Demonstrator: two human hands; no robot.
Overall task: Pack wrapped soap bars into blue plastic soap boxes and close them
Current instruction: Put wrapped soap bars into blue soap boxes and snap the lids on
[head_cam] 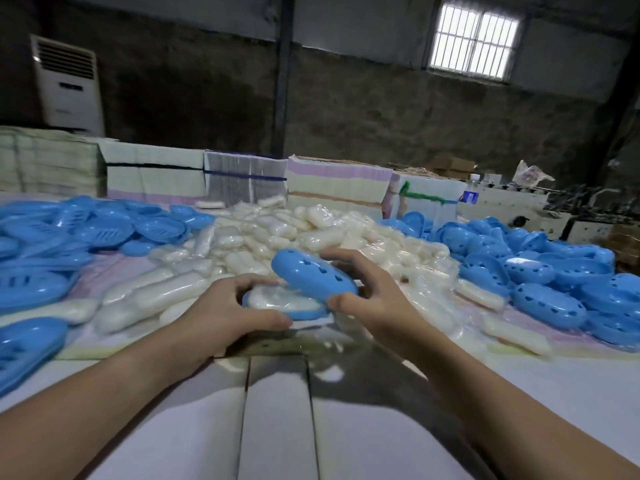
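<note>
Behind, heaped across the table (346, 427): wrapped soap bars (311, 230), flanked by blue lids (540, 271) and trays (104, 230). Nearer, left hand (221, 306) curled round a blue tray (308, 312) bearing a wrapped soap bar (280, 301). Right hand (367, 292) pinching a blue lid (311, 273), tilted over that tray, not yet shut.

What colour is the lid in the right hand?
Blue, with small dark cutout holes: the lid in the right hand, head view.
</note>
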